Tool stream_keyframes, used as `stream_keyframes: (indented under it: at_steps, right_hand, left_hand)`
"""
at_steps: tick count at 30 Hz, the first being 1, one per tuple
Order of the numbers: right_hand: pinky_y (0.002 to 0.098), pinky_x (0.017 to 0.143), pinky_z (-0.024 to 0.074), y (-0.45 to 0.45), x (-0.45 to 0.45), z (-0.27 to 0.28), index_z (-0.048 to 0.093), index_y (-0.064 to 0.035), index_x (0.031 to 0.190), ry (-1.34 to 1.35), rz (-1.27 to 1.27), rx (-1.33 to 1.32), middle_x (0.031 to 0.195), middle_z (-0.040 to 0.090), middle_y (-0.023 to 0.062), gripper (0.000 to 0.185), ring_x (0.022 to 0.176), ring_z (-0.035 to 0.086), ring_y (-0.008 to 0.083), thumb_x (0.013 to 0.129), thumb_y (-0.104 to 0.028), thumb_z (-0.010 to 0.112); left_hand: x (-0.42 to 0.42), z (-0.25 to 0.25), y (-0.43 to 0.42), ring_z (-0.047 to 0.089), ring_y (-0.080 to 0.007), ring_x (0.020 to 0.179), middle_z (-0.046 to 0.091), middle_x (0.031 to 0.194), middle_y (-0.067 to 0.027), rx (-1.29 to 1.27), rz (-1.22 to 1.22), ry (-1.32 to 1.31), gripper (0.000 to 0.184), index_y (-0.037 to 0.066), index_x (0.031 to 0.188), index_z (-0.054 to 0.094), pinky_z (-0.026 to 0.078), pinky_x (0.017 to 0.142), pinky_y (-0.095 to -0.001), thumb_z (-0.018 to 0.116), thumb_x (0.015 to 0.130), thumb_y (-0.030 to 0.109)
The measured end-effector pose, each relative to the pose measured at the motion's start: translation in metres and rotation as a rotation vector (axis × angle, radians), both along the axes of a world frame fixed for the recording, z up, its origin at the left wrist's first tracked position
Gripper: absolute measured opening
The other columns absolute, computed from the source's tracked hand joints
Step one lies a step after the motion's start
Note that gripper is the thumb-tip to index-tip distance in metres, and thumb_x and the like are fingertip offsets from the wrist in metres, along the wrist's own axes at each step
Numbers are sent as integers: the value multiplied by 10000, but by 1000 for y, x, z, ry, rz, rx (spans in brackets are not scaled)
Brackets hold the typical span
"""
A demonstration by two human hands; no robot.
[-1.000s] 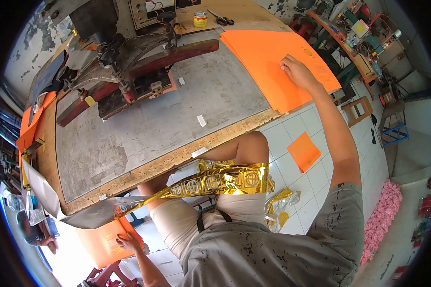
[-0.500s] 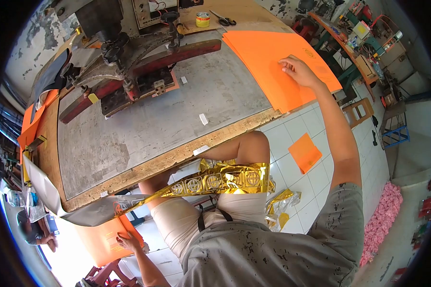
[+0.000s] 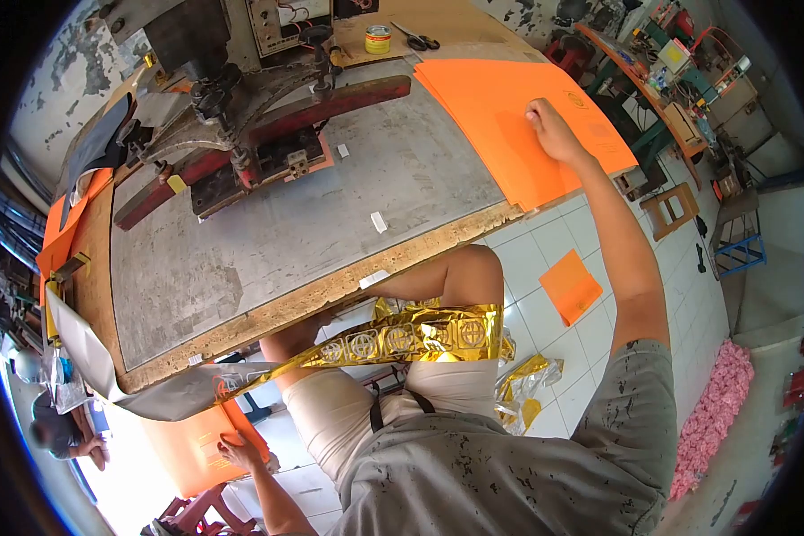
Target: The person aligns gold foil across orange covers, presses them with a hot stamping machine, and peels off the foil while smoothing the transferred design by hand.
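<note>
My right hand (image 3: 558, 134) is over a fanned stack of orange printed sheets (image 3: 491, 116) at the table's right end. Its fingers are curled in, and nothing shows in them. Low on the left, my left hand (image 3: 238, 452) lies with fingers apart against another stack of orange sheets (image 3: 183, 451). A strip of gold foil (image 3: 393, 342) with stamped-out round emblems stretches across my lap. Its grey, spent part (image 3: 165, 406) runs to the table's left corner.
A stamping press (image 3: 241, 147) stands over the grey metal bed (image 3: 357, 196). Behind are a small yellow tin (image 3: 378, 39) and scissors (image 3: 415, 37). An orange sheet (image 3: 571, 287) and crumpled foil (image 3: 529, 384) lie on the tiled floor. Another person (image 3: 62, 429) is at far left.
My right hand has shifted slightly over the orange stack, and its fingers have curled further in. My left hand stays in about the same place.
</note>
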State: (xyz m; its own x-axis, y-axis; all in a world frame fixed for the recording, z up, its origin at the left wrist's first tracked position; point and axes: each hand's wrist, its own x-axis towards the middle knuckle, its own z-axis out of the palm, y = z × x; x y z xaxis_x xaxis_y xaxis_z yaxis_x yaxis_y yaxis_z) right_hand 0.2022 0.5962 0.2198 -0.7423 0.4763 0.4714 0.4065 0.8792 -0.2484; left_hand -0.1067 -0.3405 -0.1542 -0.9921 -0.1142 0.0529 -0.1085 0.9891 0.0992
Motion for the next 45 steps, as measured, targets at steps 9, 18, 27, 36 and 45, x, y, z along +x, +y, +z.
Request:
stream_keyframes:
  at_steps: [9, 18, 27, 36, 45]
  right_hand:
    - [269, 610, 343, -134, 145, 14, 582, -80, 927, 516, 156, -1067, 753, 496, -15, 183, 683, 443, 75, 1070, -189, 554]
    - [391, 657, 591, -295, 332, -270, 747, -7, 862, -476, -697, -999, 874, 755, 174, 174, 767, 753, 262, 937, -151, 683]
    - [336, 653, 557, -356, 89, -49, 717, 19, 1018, -239, -97, -981, 869, 733, 117, 111, 691, 699, 194, 1007, -20, 613]
    - [462, 1225, 351, -612, -170, -82, 304, 1, 1609, -237, 1326, -755, 1612, 369, 268, 847, 1492, 392, 416, 1014, -502, 636]
    - [489, 829, 570, -704, -220, -133, 562, -10, 1385, -405, 1171, -919, 934, 716, 278, 474, 877, 732, 435, 1001, -279, 639]
  left_hand:
    - [-11, -2, -28, 636, -431, 1119, 646, 1214, -227, 169, -97, 70, 446, 1, 1143, 673, 512, 914, -534, 471, 1090, 396]
    - [-59, 8, -93, 406, -112, 636, 484, 669, 24, 848, 14, -116, 389, 40, 809, 566, 371, 547, -357, 746, 993, 332]
    - [-62, 53, -140, 639, -283, 989, 664, 1115, -232, 648, 184, 261, 549, -80, 1299, 519, 514, 853, -411, 595, 1071, 414]
    - [102, 212, 41, 670, -289, 1045, 612, 1206, -165, 740, -213, 301, 245, 7, 1236, 578, 561, 819, -380, 630, 1018, 107]
    - [196, 147, 65, 176, -388, 1601, 241, 1693, -270, 1116, -427, 213, 803, -69, 1568, 374, 167, 1275, -480, 509, 1015, 497]
